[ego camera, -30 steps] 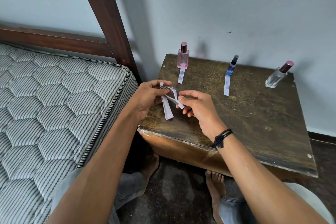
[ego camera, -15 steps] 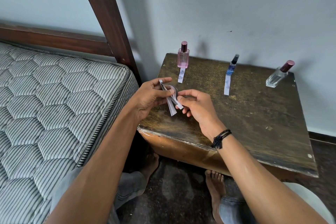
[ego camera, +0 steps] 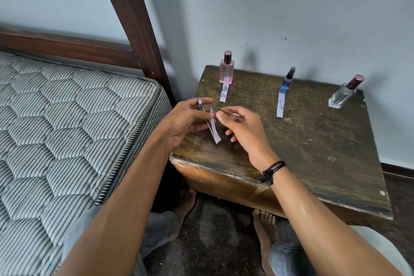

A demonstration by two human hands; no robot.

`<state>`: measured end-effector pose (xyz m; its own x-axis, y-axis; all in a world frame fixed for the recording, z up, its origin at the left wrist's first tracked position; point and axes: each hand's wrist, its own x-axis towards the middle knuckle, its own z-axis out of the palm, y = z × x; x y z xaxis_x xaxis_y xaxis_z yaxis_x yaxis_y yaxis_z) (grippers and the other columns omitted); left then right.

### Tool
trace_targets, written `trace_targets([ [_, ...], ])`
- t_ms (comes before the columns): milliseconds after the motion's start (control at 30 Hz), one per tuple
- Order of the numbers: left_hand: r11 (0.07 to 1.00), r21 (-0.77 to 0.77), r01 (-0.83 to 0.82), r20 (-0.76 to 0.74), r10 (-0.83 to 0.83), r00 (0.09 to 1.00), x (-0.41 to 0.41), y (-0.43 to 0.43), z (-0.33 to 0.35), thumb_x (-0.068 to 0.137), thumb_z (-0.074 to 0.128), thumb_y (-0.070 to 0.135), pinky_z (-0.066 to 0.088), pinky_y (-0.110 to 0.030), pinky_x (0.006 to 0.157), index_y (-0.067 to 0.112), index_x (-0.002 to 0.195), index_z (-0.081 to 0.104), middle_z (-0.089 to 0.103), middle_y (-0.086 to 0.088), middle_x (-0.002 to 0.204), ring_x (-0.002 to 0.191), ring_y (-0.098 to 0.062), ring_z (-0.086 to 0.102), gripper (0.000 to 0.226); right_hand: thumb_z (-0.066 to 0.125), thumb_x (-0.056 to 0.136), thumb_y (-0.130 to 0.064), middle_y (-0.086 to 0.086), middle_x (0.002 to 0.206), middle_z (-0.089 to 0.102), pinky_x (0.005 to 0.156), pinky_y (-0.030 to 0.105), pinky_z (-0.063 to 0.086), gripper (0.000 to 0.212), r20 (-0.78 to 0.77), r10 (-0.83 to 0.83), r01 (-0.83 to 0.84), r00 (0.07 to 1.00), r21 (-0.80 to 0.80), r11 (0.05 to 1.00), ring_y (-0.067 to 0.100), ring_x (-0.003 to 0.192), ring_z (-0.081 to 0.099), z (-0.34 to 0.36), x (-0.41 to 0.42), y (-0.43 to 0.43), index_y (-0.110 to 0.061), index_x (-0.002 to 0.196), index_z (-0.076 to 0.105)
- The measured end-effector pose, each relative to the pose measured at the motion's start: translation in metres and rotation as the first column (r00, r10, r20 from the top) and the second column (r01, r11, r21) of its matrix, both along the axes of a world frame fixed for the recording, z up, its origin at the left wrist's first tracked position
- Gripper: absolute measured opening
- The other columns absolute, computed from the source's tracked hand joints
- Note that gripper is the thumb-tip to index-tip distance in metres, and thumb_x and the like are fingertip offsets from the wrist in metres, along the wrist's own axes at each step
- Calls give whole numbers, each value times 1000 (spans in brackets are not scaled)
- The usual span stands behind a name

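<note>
My left hand (ego camera: 186,119) pinches a small bundle of white paper strips (ego camera: 212,129) above the near left part of a worn wooden table (ego camera: 313,145). One strip arches over toward my right hand (ego camera: 242,127), whose thumb and forefinger pinch its end. At the table's far edge stand a pink perfume bottle (ego camera: 226,69), a slim blue spray bottle (ego camera: 287,79) and a clear bottle with a maroon cap (ego camera: 343,93). One paper strip (ego camera: 224,93) lies in front of the pink bottle, a second paper strip (ego camera: 280,104) in front of the blue one.
A striped quilted mattress (ego camera: 67,130) lies left of the table, with a dark wooden bedpost (ego camera: 132,18) behind it. A grey wall backs the table. My bare feet (ego camera: 264,228) rest on the dark floor under the table's front edge.
The bundle has turned more upright in my left hand. My right hand has slid up from the strips' lower end and now pinches the top of one arched strip.
</note>
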<state>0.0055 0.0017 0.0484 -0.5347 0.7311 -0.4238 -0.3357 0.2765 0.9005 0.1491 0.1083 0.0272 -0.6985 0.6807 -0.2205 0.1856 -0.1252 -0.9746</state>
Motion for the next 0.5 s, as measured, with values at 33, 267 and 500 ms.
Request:
trace_targets([
  [33, 1000, -6, 21, -3, -21, 1000, 0, 0, 0, 86, 70, -2, 59, -30, 82, 17, 126, 67, 73, -6, 104, 97, -19, 71, 44, 78, 89, -30, -1, 92, 76, 53, 23, 49, 23, 2, 3, -3, 1000, 26, 1000, 8, 65, 62, -1, 0, 0, -24, 110, 73],
  [267, 985, -47, 167, 18, -167, 986, 3, 0, 1, 88, 63, -6, 54, -36, 98, 19, 132, 63, 75, -15, 106, 103, -21, 71, 51, 70, 95, -17, -2, 91, 75, 52, 15, 45, 11, -46, -78, 84, 996, 165, 983, 3, 64, 61, 0, 0, 1, -23, 102, 77],
  [500, 965, -53, 256, -8, -257, 966, 6, -1, 1, 88, 68, 2, 52, -39, 104, 21, 127, 69, 72, -18, 120, 109, -28, 70, 43, 69, 93, -7, 1, 93, 76, 54, 21, 48, 23, -60, 4, 4, 998, 143, 990, 10, 69, 68, 3, 1, 1, -24, 107, 79],
])
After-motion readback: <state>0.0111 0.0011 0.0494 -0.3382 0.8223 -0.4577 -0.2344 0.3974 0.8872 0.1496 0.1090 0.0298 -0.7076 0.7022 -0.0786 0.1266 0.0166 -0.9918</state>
